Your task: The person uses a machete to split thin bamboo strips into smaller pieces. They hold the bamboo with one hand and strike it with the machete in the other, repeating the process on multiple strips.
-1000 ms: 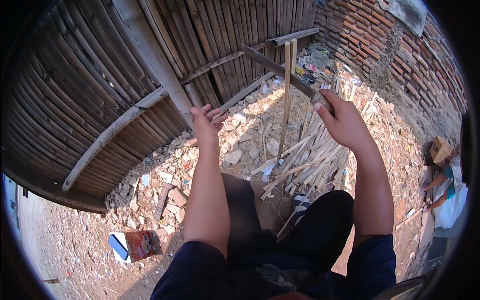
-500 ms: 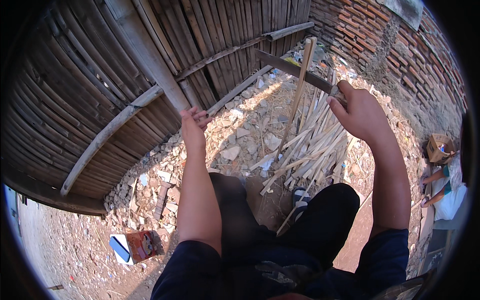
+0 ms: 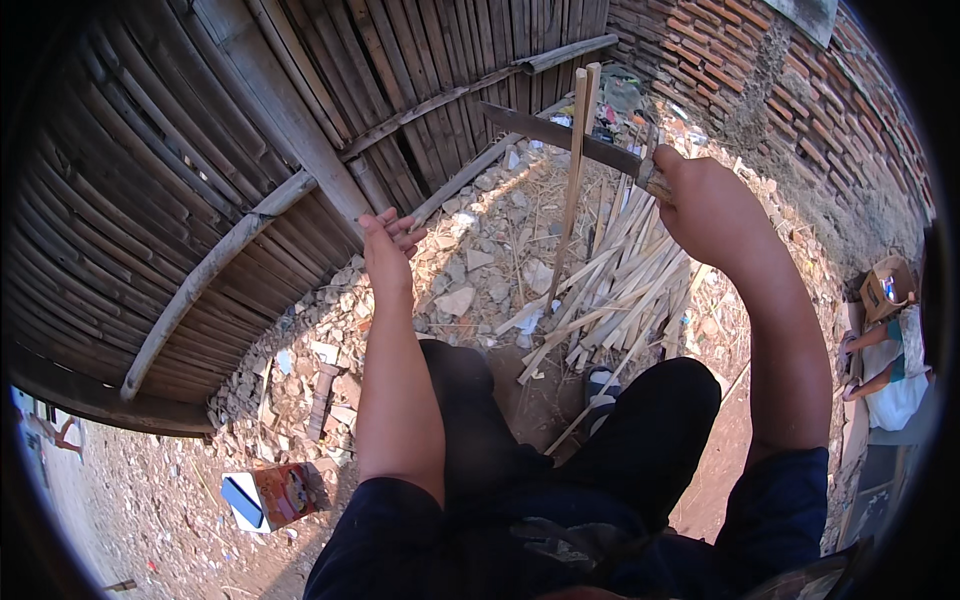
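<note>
My right hand (image 3: 705,205) is closed round the handle of a machete (image 3: 600,150), whose blade points to the left. The blade crosses the upper part of a tall, upright strip of bamboo (image 3: 569,220). This strip shows two narrow pieces at its top, and the blade passes behind the left one. The strip's lower end reaches the rubble near the pile of split bamboo strips (image 3: 630,285). My left hand (image 3: 390,250) is held out with its fingers apart and nothing in it, to the left of the strip.
A curved bamboo wall (image 3: 110,230) stands at the left, a brick wall (image 3: 690,60) at the far right. Rubble (image 3: 455,300) covers the ground ahead. A box (image 3: 275,495) with a blue phone on it sits lower left. Another person's legs (image 3: 872,368) and a cardboard box (image 3: 885,288) are at right.
My right hand and the machete have shifted left with the bamboo strip's top. The two pieces at the top now show a gap between them. My left hand has hardly moved.
</note>
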Available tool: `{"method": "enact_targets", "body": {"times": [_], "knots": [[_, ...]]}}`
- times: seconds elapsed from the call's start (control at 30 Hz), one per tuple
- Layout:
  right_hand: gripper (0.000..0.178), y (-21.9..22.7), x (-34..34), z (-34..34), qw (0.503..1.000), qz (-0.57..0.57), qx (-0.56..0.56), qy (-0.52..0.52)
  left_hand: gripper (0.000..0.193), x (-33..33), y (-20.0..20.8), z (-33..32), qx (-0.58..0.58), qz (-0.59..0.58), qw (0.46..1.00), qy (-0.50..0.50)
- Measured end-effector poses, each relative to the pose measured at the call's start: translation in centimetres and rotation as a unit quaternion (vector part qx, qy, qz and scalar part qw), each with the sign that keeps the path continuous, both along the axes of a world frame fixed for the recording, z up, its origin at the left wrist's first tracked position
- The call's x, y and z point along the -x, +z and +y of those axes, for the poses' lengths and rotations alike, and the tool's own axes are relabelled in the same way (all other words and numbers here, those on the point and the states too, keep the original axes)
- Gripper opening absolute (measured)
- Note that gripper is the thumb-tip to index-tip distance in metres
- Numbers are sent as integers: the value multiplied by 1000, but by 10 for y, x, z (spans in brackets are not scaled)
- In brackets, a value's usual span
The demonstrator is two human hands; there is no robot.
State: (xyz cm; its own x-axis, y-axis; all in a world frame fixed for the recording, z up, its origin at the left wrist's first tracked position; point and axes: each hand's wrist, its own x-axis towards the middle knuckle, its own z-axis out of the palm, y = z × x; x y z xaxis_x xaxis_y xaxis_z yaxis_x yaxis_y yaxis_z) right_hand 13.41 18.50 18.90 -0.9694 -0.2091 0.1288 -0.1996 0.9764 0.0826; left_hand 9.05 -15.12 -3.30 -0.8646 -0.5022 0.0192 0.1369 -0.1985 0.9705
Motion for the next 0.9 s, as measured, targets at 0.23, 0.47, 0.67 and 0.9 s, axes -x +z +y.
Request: {"method": "enact_targets", "body": {"times": [0.23,0.47,0.67,0.9], "knots": [[40,8,16,35,998,-18,55,-11,76,-1,2,-2,-11,-7,1000,-4],[38,1,9,45,1000,-7,29,-8,78,2,2,3,-6,-9,1000,-8],[40,-2,4,40,999,1,40,-10,79,1,2,8,3,-8,1000,-12],[41,-3,4,52,999,-4,46,-10,81,-1,4,6,4,-18,1000,-21]]}}
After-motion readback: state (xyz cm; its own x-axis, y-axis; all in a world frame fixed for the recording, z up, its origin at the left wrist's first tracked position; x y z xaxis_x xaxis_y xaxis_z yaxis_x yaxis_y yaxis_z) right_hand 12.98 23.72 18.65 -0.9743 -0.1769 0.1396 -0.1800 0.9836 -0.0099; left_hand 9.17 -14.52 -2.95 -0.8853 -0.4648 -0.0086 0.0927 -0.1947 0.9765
